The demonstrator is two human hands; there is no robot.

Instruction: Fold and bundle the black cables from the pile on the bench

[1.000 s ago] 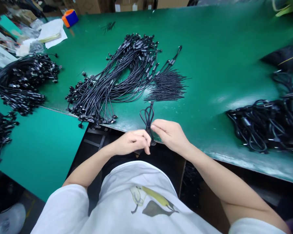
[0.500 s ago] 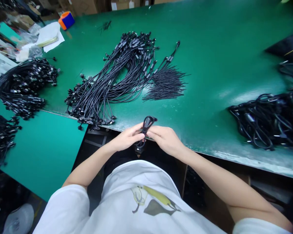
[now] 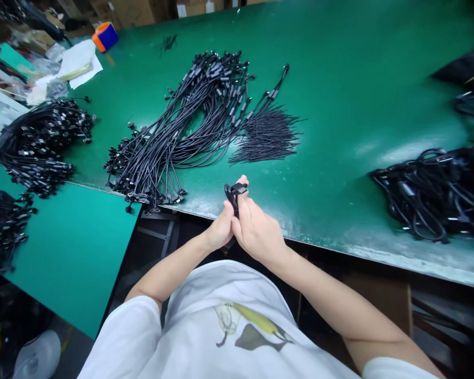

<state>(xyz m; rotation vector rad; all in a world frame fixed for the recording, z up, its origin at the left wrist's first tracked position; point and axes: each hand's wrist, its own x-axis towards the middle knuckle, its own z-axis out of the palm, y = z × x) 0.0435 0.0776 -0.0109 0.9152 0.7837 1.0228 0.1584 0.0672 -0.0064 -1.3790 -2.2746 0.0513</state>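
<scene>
A coiled black cable [image 3: 232, 196] is gripped between both hands just above the table's near edge. One of its plugs points up at the top of the bundle. My left hand [image 3: 221, 227] closes round it from the left. From the right my right hand [image 3: 257, 226] wraps over it, hiding most of the coil. Beyond the hands lies a heap of black short ties [image 3: 269, 134], side by side. Left of that heap is a large pile of uncoiled black cables [image 3: 181, 126] with plugs at their ends.
Bundled cables [image 3: 438, 192] lie on the green table [image 3: 339, 105] at the right. More loose cables [image 3: 47, 137] sit at the left. An orange and blue tape roll [image 3: 105, 37] and papers [image 3: 79, 63] are at the back left.
The coiled cable has been turned, so a plug now shows at its top. My right hand has moved left over it, and both hands are closer together.
</scene>
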